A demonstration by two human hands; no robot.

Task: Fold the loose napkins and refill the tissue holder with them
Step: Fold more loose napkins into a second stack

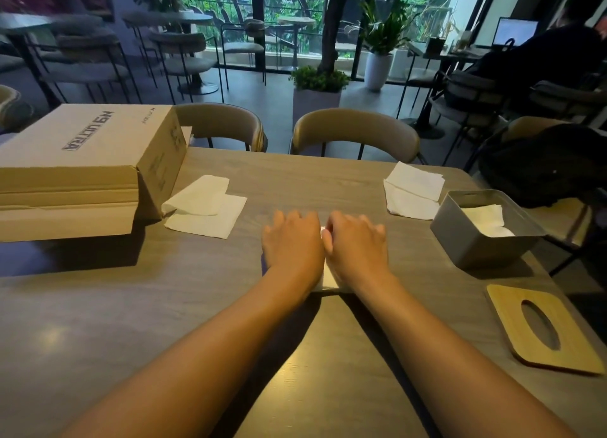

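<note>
My left hand and my right hand lie side by side, palms down, on a white napkin in the middle of the wooden table. Both hands press it flat and hide most of it. Only a strip shows between the wrists. The grey metal tissue holder stands open to the right, with white napkins inside. Its wooden lid with an oval slot lies on the table nearer me. Loose napkins lie to the left, and other loose napkins lie behind the holder.
A large cardboard box takes up the table's left side. Two chairs stand at the far edge. A dark bag sits on the right. A person in dark clothes sits at a far table with a laptop.
</note>
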